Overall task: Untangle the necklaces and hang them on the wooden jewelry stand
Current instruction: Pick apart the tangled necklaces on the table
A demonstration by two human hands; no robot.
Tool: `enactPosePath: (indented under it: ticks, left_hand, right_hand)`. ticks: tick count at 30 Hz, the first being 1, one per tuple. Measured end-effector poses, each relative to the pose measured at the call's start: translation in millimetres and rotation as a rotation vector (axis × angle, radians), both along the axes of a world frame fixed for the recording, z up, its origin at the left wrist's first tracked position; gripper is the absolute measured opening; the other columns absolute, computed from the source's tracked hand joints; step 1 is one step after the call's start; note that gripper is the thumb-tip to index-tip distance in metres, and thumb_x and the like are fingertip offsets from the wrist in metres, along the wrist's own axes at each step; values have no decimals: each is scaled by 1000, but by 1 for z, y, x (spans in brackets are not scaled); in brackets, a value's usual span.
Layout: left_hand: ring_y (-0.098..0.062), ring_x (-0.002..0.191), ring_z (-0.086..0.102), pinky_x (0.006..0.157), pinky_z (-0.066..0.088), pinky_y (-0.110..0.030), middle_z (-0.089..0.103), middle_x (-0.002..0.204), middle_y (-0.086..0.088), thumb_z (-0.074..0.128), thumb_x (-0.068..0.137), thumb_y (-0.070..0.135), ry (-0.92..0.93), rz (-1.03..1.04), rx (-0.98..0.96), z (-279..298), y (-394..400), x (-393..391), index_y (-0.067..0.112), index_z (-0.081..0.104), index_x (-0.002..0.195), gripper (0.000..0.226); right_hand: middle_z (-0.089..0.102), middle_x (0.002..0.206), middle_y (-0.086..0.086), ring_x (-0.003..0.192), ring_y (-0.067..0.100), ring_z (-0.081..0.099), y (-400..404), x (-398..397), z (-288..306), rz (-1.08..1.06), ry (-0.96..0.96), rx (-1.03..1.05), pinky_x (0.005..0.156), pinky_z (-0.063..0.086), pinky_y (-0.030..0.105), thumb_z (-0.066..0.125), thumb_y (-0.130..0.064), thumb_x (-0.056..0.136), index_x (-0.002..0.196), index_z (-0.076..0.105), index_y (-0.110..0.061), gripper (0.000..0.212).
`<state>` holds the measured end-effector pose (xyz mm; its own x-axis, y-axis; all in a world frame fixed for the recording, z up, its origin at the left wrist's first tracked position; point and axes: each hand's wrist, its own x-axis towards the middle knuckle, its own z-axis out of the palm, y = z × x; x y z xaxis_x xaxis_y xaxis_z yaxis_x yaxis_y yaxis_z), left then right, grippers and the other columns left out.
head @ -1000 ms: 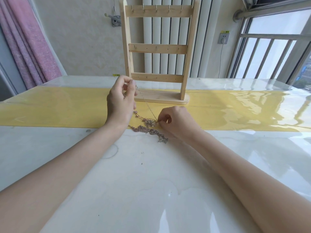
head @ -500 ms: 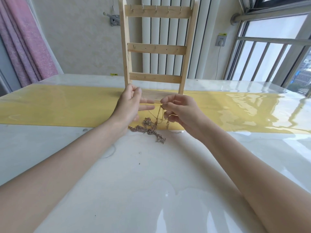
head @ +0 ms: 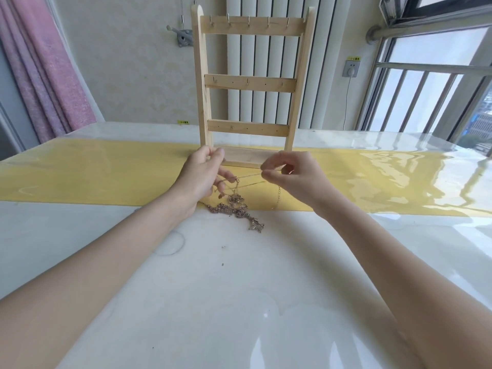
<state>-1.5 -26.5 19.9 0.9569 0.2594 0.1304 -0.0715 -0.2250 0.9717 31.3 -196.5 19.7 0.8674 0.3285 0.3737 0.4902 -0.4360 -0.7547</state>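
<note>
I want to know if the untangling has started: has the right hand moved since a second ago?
Yes. The right hand has risen off the table and now pinches a thin chain near the wooden stand base, above the necklace tangle.

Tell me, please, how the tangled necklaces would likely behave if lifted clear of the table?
Probably floppy: the necklaces sag in loose loops between the left hand and right hand. The ornate links look apt to snag, so the clump may rise together. The thin chain seems light and delicate.

Pale wooden stand [head: 251, 83]; gold necklaces [head: 235, 209]; yellow runner [head: 106, 174]; pink curtain [head: 45, 75].
</note>
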Motion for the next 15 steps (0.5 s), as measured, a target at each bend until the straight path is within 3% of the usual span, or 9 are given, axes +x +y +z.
enactPosePath:
  ticks: [4,8,11,15]
  left_hand:
    - [-6,40,49,34,23,-14,62,70,-7,45,97,14,133,-74,-90,-3,4,2,14,47,88,9]
    - [3,45,48,42,34,-11,64,75,0,58,92,15,172,-226,53,-5,3,-1,10,63,93,7]
    - [6,44,47,46,37,-7,63,74,5,63,89,14,129,-268,141,-4,0,-4,13,68,89,6]
    - [-2,72,56,56,46,-9,66,84,4,62,89,11,-9,-224,155,-4,-2,-3,17,66,81,11]
  right_hand:
    - [61,74,4,50,-12,47,-3,-2,-1,-14,-122,-137,54,34,4,66,-3,84,84,73,-3,7]
    - [57,69,2,51,-7,45,0,3,-2,-148,-166,10,47,33,9,66,-11,85,76,68,-16,10]
    - [52,60,-5,49,-1,45,0,5,-2,-208,-183,78,49,33,12,67,-18,86,74,68,-11,13]
    - [54,57,-4,72,15,46,1,2,-3,-248,-291,8,61,33,17,62,-26,90,69,68,-5,31]
